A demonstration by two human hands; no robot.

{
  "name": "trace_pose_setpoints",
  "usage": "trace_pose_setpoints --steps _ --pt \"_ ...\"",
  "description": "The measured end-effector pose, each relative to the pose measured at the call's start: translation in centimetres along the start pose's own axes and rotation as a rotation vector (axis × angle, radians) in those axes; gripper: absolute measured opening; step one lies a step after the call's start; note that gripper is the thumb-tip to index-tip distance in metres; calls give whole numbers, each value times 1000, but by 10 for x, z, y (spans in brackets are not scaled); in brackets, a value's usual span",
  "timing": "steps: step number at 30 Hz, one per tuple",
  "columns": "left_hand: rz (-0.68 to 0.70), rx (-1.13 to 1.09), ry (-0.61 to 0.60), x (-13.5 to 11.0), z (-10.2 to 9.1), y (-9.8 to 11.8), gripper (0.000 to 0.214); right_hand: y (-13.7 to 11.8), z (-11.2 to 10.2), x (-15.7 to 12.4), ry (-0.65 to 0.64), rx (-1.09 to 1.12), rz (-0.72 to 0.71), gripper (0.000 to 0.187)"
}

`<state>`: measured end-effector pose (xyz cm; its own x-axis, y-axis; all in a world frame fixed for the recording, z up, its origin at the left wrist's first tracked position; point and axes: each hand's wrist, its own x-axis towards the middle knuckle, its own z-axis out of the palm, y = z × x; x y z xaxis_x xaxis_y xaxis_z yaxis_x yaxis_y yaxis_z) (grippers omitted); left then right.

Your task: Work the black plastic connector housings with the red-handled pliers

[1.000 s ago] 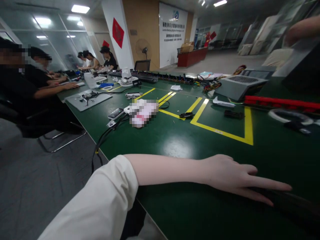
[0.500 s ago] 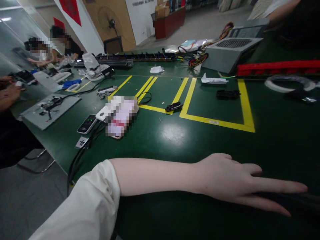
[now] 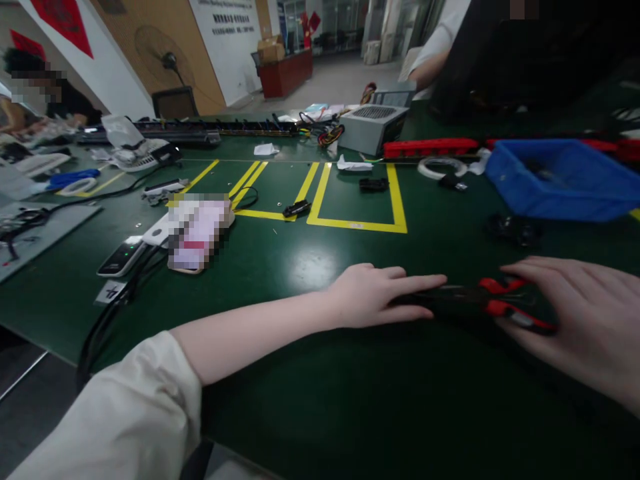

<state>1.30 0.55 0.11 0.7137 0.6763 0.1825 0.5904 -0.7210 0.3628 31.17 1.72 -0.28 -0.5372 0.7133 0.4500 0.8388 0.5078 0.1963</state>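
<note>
My right hand [image 3: 575, 320] is wrapped round the red-and-black handles of a pair of pliers [image 3: 500, 307], whose handles are spread. The jaws point left toward my left hand [image 3: 367, 297]. Between the thumb and forefinger of that hand is a dark, slim part [image 3: 417, 297], too dim to name. It meets the plier jaws or lies very close to them; I cannot tell which. Both hands are low over the green table [image 3: 350, 393].
A blue bin [image 3: 565, 190] stands at the right, with black pieces [image 3: 515, 230] before it. Yellow tape [image 3: 360, 225] marks the table around a black part [image 3: 374, 185]. A phone [image 3: 200, 237] and cables [image 3: 107, 320] lie left. A grey power supply [image 3: 373, 127] stands behind.
The view has swung right, bringing my right hand, the pliers and the blue bin into sight. My left hand now appears farther left in the picture, its fingers at the dark part.
</note>
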Motion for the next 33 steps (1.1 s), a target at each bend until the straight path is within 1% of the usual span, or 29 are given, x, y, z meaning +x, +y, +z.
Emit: trace_pose_setpoints --steps 1,2,4,6,11,13,15,18,22,25,29,33 --pt "3 -32 14 -1 1 1 56 -7 -7 1 15 -38 -62 42" --pt "1 -72 19 -2 1 2 55 -13 -12 0 28 -70 -91 39" --pt "-7 -137 46 -4 3 4 55 -19 -17 -3 72 -98 -119 37" --pt "-27 -188 62 -5 4 7 54 -20 -20 -6 76 -97 -120 36" --pt "-145 -301 74 -6 8 18 41 -19 -18 -9 5 15 -50 35" --pt "-185 -309 111 -8 11 21 41 -20 -17 -10 -7 76 -4 33" --pt "-200 -291 168 -10 15 22 42 -20 -15 -10 12 110 22 33" --pt "-158 -288 206 -14 19 19 38 -20 -12 -11 29 112 15 33" --pt "-51 -262 175 -16 19 18 34 -21 -11 -12 66 106 -3 28" --pt "-13 -226 163 -15 18 20 32 -23 -12 -12 107 111 -21 25" --pt "-19 -236 172 -14 19 20 28 -23 -12 -13 129 99 -32 30" --pt "-26 -319 207 -13 21 15 25 -18 -10 -13 161 130 -16 46"
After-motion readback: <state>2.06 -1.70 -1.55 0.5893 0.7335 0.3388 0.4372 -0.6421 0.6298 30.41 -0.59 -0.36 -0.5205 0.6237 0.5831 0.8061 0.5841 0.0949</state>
